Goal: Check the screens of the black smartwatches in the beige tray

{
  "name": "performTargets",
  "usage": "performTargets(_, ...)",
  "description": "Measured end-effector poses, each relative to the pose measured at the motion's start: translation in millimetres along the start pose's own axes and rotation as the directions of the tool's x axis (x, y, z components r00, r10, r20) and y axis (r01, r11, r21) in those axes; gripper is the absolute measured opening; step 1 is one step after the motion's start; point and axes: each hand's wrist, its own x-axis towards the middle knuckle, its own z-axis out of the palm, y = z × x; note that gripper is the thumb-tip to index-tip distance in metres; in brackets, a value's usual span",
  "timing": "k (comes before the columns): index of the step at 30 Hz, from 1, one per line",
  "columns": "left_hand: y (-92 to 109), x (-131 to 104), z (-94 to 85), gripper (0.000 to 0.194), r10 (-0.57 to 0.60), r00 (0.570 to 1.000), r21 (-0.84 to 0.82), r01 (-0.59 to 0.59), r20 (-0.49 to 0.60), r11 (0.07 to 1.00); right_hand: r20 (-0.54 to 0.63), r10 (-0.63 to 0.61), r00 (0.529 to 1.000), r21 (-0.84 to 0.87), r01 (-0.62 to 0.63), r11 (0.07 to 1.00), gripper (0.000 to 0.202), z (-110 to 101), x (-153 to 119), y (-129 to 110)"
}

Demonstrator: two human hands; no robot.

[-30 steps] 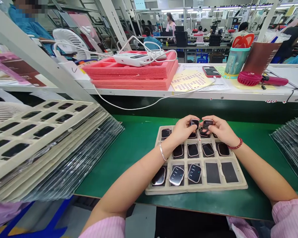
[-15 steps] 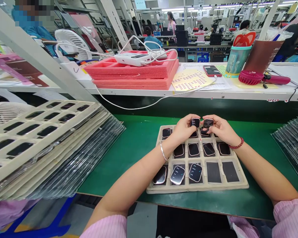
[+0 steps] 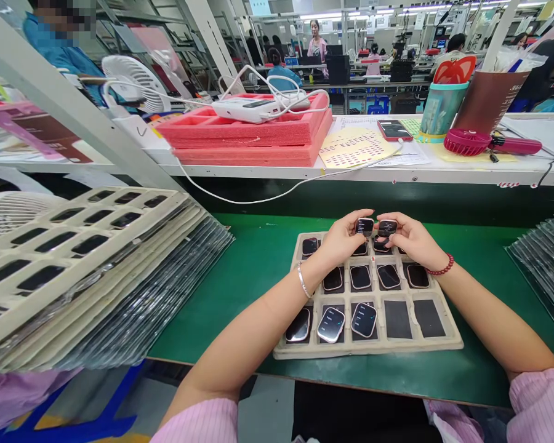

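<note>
My left hand (image 3: 344,237) is closed on a square smartwatch body (image 3: 364,226), held by its edges with the lit screen facing me. In my right hand (image 3: 410,235) a second smartwatch body (image 3: 387,228) is pinched between thumb and fingers, its screen showing small text. Both are raised over the back row of a cream tray (image 3: 369,353). More watch bodies sit in the tray's pockets, most with dark screens. Two in the front row, a tilted watch (image 3: 331,324) and the watch beside it (image 3: 364,320), show lit text. Two front pockets at the right hold only dark pads.
A tall stack of trays (image 3: 133,289) leans at the left, the top one loaded with watches. Clear plastic trays (image 3: 547,264) are piled at the right. On the shelf stand red foam trays (image 3: 244,154), a phone (image 3: 394,130), a cup (image 3: 443,111) and a pink handheld fan (image 3: 468,142).
The watch in my left hand has tilted slightly, and my left fingers have shifted a little. My right hand stays nearly still. A person in the background has turned.
</note>
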Motion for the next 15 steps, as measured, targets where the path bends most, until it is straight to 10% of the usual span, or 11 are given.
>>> performTargets(15, 3.2, -0.8, -1.1, 0.041, -0.007, 0.999, 0.028, 0.008, -0.035, 1.000, -0.004, -0.024, 1.000, -0.041, 0.024, 0.999, 0.039, 0.9, 0.3, -1.2)
